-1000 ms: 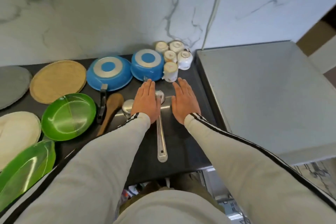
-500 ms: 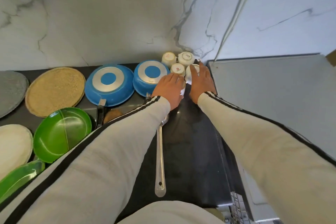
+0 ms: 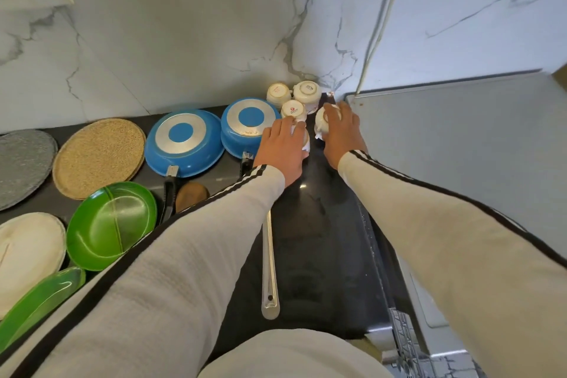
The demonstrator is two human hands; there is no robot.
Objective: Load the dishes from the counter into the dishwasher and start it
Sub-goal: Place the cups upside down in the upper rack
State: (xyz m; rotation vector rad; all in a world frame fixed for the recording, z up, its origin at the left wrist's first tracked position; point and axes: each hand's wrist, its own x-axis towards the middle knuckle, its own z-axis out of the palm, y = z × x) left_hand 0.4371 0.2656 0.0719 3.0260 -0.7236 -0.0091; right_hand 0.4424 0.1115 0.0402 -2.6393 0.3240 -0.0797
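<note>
blue pans (image 3: 184,144) | green plates (image 3: 110,224) | white cups (image 3: 306,92) | black counter (image 3: 322,239)

The left hand (image 3: 283,149) is curling over the near cup (image 3: 306,140), leaving only a sliver showing. The right hand (image 3: 340,132) is covering most of the right cup (image 3: 320,120). The left sleeve (image 3: 184,255) is hiding the steel ladle (image 3: 269,261)'s bowl and most of the wooden spoon (image 3: 191,192). The left edge is cutting off the grey mat (image 3: 21,166).
</note>
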